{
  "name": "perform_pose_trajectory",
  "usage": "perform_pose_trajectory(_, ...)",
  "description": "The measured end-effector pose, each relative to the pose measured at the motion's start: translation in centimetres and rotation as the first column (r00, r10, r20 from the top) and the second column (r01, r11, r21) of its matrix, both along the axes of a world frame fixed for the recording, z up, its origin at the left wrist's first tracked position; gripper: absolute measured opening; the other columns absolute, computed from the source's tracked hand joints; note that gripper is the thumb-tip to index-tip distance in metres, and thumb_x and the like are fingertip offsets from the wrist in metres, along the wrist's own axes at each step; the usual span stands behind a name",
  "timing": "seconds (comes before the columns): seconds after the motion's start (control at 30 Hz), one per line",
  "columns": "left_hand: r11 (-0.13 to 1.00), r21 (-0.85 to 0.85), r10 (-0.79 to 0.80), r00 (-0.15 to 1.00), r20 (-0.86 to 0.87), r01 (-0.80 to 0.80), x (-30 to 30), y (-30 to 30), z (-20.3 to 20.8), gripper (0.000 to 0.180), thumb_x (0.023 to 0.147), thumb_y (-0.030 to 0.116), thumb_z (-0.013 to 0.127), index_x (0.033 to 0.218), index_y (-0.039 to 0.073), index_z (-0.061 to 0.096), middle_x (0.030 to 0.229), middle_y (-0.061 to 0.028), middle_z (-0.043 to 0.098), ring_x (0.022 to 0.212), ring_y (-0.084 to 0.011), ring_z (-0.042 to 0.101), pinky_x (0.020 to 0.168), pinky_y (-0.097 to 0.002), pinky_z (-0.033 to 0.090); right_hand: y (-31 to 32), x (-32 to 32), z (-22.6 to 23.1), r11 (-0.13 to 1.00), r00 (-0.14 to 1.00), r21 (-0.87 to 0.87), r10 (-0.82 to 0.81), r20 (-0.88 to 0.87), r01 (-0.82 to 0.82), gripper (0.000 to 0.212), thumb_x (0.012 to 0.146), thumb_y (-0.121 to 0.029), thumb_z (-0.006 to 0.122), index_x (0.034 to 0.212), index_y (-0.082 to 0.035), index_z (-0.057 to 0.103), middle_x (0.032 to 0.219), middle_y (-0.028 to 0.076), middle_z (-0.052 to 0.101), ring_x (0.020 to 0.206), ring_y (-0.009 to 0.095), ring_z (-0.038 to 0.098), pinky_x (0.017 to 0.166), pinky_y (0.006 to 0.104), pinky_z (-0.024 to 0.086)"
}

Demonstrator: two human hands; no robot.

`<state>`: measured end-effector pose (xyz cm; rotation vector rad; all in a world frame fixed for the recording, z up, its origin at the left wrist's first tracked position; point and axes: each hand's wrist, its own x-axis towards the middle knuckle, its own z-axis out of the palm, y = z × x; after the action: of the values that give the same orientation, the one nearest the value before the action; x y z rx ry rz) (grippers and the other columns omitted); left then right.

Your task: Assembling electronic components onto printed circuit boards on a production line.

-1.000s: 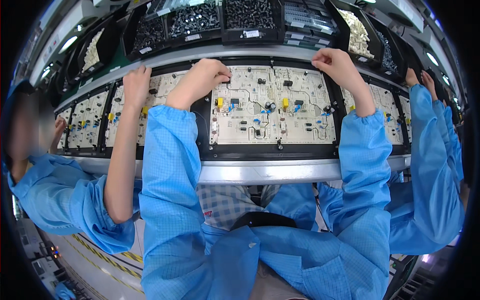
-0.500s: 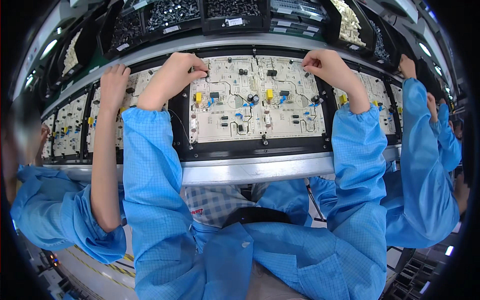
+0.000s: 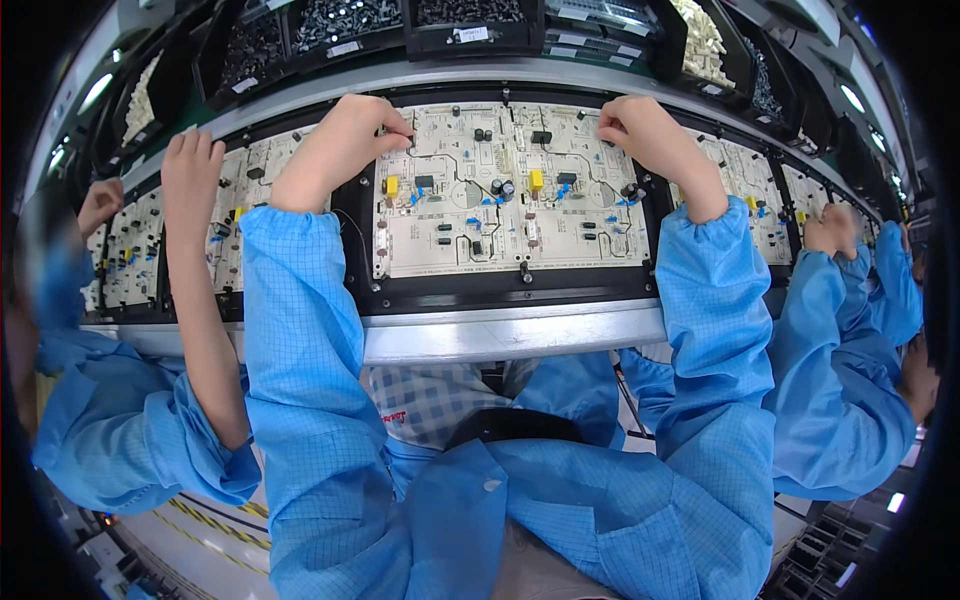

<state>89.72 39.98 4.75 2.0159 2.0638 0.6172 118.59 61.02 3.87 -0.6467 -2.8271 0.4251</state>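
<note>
Two pale circuit boards lie side by side before me, the left board (image 3: pixel 420 262) and the right board (image 3: pixel 590 255), set in a black frame (image 3: pixel 440 292). Yellow blocks, black cylinders and blue parts stand on both. My left hand (image 3: pixel 335 145) reaches over the left board's upper left corner, thumb and fingertips pinched. Over the upper right corner of the right board, my right hand (image 3: pixel 655 140) is closed in a similar pinch. Whatever sits between the fingertips of either hand is too small or hidden to make out.
Black bins (image 3: pixel 465 38) of small dark parts line the far side, with a bin of cream parts (image 3: pixel 700 40) at right. A metal rail (image 3: pixel 510 335) runs along the near edge. Co-workers' arms reach over boards at left (image 3: pixel 190 200) and right (image 3: pixel 825 240).
My hands stay pinched at the same board corners, with only slight shifts. The left co-worker's hand has moved left; the right co-worker's arm has come down from the bins toward the boards.
</note>
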Motion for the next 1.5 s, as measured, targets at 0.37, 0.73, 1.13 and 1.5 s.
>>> perform_pose_trajectory(0.37, 0.999, 0.033, -0.004, 0.995, 0.097, 0.0, 0.3, -0.2, -0.2, 0.013, 0.076, 0.007, 0.068, 0.086, -0.001, 0.068, 0.08, -0.0165, 0.066, 0.075, -0.0295, 0.065, 0.07, -0.0341, 0.051, -0.7, -1.4, 2.6, 1.0, 0.999, -0.018, 0.019, -0.038, -0.019, 0.021, 0.077, -0.017, 0.07, 0.087, 0.0, 0.062, 0.073, 0.016, 0.063, 0.07, 0.032, 0.062, 0.065, 0.038, 0.048)
perform_pose_trajectory(0.73, 1.0, 0.0, -0.01, 0.991, 0.13, 0.01, -0.2, 0.4, 0.1, 0.012, 0.078, 0.006, 0.068, 0.088, -0.001, 0.066, 0.075, -0.0124, 0.066, 0.07, -0.021, 0.064, 0.067, -0.0307, 0.05, 5.8, -21.1, 2.0, 0.869, 0.987, 0.494, 0.091, -0.132, -0.014, 0.014, 0.078, -0.001, 0.054, 0.09, -0.001, 0.062, 0.087, 0.021, 0.063, 0.09, 0.039, 0.061, 0.078, 0.0445, 0.05)
perform_pose_trajectory(1.13, 0.565, 0.515, 0.747, 0.664, 0.011, -0.644, -15.0, 3.9, 1.2, 0.029, 0.086, 0.029, 0.056, 0.1, 0.006, 0.064, 0.102, -0.0186, 0.063, 0.098, -0.0372, 0.06, 0.085, -0.0453, 0.048, 7.1, -19.9, 2.7, 0.868, 0.996, 0.491, 0.036, 0.086, -0.074, 0.016, 0.077, 0.005, 0.054, 0.092, 0.001, 0.056, 0.096, 0.022, 0.059, 0.094, 0.04, 0.058, 0.079, 0.0451, 0.049)
perform_pose_trajectory(1.5, 0.687, -0.135, 0.659, 0.69, -0.299, -0.714, -19.3, 4.7, 1.9, 0.048, 0.082, 0.04, 0.053, 0.117, 0.009, 0.063, 0.125, -0.0168, 0.058, 0.118, -0.0358, 0.053, 0.098, -0.0445, 0.042, -2.4, -25.3, 6.5, 0.742, 0.708, 0.611, 0.587, -0.392, -0.277, 0.015, 0.084, -0.012, 0.059, 0.098, -0.007, 0.059, 0.088, 0.012, 0.064, 0.085, 0.032, 0.063, 0.073, 0.0406, 0.051)
